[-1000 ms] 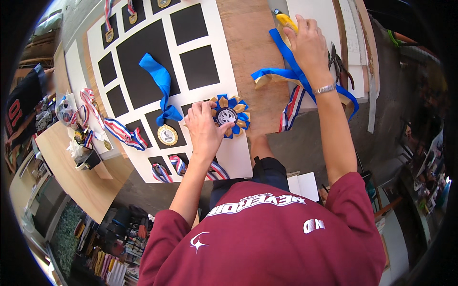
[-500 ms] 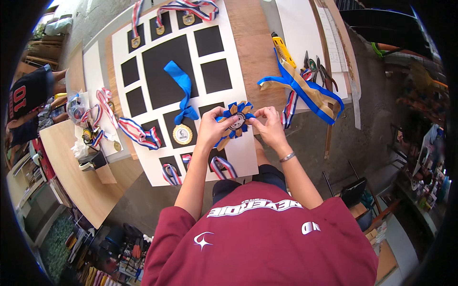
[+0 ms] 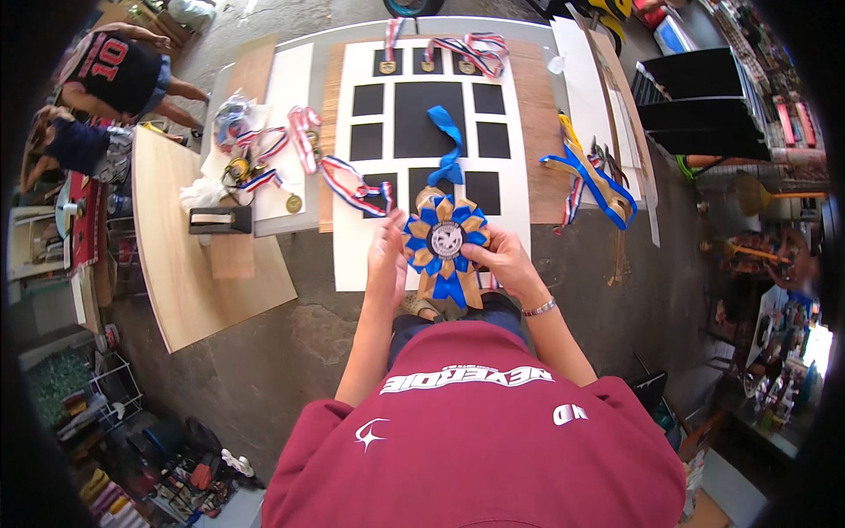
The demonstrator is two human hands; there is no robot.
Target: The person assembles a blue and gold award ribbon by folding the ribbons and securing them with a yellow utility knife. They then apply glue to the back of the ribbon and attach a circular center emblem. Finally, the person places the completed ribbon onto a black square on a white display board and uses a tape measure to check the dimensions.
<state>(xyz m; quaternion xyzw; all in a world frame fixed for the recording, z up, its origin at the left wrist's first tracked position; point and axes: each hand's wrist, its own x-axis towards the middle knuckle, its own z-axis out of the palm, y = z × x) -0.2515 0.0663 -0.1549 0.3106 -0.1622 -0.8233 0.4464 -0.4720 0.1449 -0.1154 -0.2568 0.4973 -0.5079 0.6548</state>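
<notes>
Rosette [image 3: 446, 251] at frame centre, front exposed.
Left hand [image 3: 387, 253]: loosely curled at left edge; grip cannot be confirmed. Central disc [image 3: 448, 238]: thumb-covered half a second ago, now open to view. Right hand [image 3: 507, 261]: thumb and fingers pinch right edge.

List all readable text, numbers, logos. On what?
Locations only; wording and numbers not copied out.
Maroon shirt: large white outlined lettering, legible; small line beneath, too small; white letters at right; white star-like logo at left.
Black tank top, person in background: large red number, legible.
Rosette: lettering round its centre, too small.
Medals: too small to read.
</notes>
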